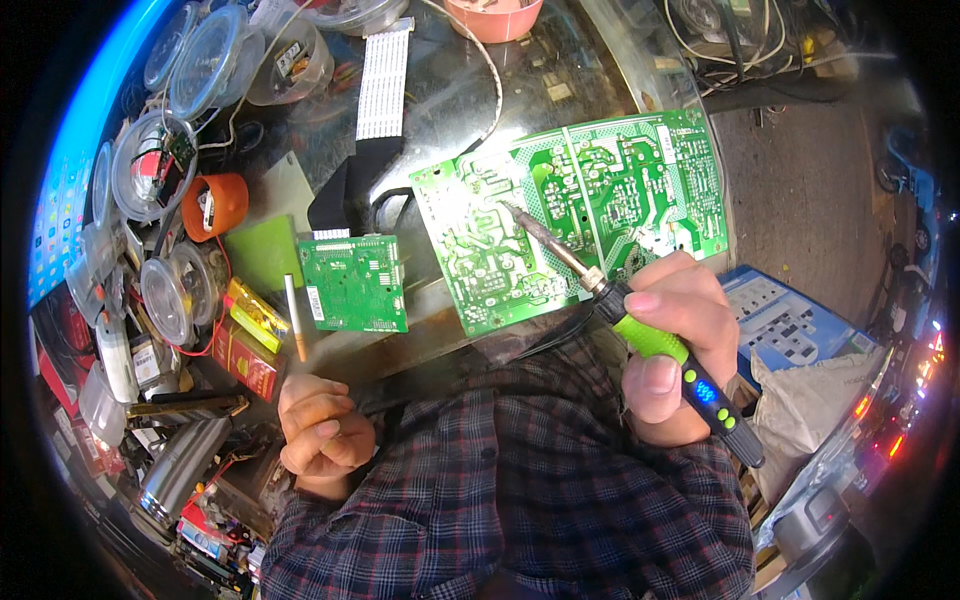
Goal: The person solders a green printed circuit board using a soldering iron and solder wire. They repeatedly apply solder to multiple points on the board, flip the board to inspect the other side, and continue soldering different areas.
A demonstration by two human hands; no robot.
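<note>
My right hand [679, 337] grips a black-and-green electric soldering iron [652, 334] with a lit display. Its metal tip points up and left, over a large green circuit board [495, 277]; whether it touches the surface I cannot tell. Traces and solder joints face up on this board, and strong glare washes out its upper left part. My left hand [326, 427] is in front of the bench edge, fingers curled, with nothing visible in them. Just above it is a cigarette [294, 315], filter end towards the hand. A smaller green circuit board [354, 285] lies left of the large one.
A white-and-black ribbon cable [384, 86] runs to the smaller board. Plastic tubs [154, 165], an orange cup [215, 204], a red packet [244, 364] and a steel flask [184, 469] crowd the left. A pink bowl [495, 19] stands behind; a blue box [795, 319] is at right.
</note>
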